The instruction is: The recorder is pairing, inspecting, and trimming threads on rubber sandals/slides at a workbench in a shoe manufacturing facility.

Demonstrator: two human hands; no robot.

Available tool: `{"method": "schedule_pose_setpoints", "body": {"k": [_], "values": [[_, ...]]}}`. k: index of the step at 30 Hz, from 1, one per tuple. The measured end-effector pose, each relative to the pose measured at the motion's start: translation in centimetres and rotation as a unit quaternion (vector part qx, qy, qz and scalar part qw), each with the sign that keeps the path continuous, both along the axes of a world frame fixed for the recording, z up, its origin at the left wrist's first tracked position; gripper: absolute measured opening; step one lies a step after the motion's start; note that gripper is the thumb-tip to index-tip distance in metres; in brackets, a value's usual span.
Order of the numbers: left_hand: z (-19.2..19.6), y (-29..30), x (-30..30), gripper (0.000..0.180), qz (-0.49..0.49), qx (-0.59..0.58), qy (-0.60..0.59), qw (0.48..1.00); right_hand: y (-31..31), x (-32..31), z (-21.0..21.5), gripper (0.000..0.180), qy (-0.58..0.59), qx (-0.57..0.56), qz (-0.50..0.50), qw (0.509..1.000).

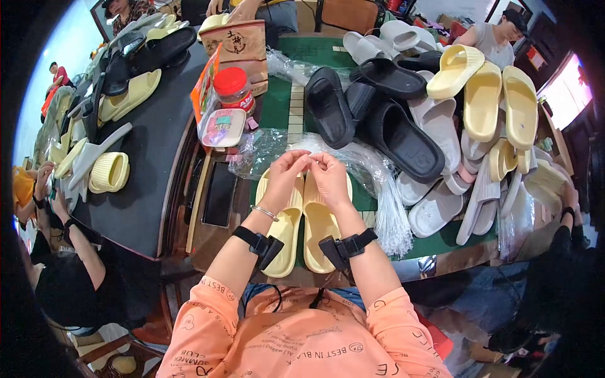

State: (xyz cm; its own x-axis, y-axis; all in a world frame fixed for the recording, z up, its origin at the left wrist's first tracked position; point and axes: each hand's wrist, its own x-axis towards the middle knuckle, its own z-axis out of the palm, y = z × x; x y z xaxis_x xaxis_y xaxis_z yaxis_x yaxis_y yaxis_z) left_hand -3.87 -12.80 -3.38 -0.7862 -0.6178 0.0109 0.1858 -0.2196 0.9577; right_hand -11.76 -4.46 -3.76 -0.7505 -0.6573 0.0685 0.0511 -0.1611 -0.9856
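A pair of pale yellow slides lies side by side in front of me, the left slide [282, 242] and the right slide [319, 242] with their heels toward me. Over their toe ends my left hand [287, 181] and my right hand [330, 181] meet, thumbs and fingertips pinched together. Whatever sits between the fingertips is too small or hidden to name. Just right of my right hand lies a bundle of thin clear plastic strands [392, 211]. Crumpled clear plastic [252, 157] spreads beyond and left of my hands.
Black, white and yellow slides [403, 135] are heaped at the right. A phone [220, 194], a red-lidded jar [233, 88], a lidded tub [223, 128] and a brown paper bag [246, 53] stand left. More slides cover the black table [157, 126]. Other people work around the tables.
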Motion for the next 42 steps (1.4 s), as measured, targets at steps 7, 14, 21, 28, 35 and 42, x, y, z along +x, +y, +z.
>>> {"method": "schedule_pose_setpoints", "body": {"k": [7,14,21,28,35,42], "values": [[-1.0,-0.2,-0.1,0.014,0.042,-0.025,-0.008,0.999,-0.3,0.0,-1.3,0.013,0.072,0.036,0.021,0.997],[-1.1,-0.8,0.0,0.015,0.016,0.024,0.019,0.999,-0.3,0.3,-0.6,0.013,0.176,0.046,-0.038,0.983],[-1.3,-0.6,0.2,0.016,-0.008,0.074,0.042,0.996,-0.1,0.1,-1.4,0.014,0.120,0.048,-0.014,0.992],[-1.2,-1.1,0.9,0.016,-0.006,0.059,0.017,0.998,-0.6,1.0,-0.7,0.009,0.099,0.044,0.012,0.994],[0.5,-0.2,0.1,0.032,-0.014,-0.025,-0.043,0.999,-0.6,0.6,-1.1,0.016,-0.022,-0.035,-0.031,0.999],[1.0,0.1,1.4,0.028,0.041,0.012,-0.063,0.997,-2.1,2.0,-1.4,0.012,-0.133,-0.122,0.049,0.982]]}}
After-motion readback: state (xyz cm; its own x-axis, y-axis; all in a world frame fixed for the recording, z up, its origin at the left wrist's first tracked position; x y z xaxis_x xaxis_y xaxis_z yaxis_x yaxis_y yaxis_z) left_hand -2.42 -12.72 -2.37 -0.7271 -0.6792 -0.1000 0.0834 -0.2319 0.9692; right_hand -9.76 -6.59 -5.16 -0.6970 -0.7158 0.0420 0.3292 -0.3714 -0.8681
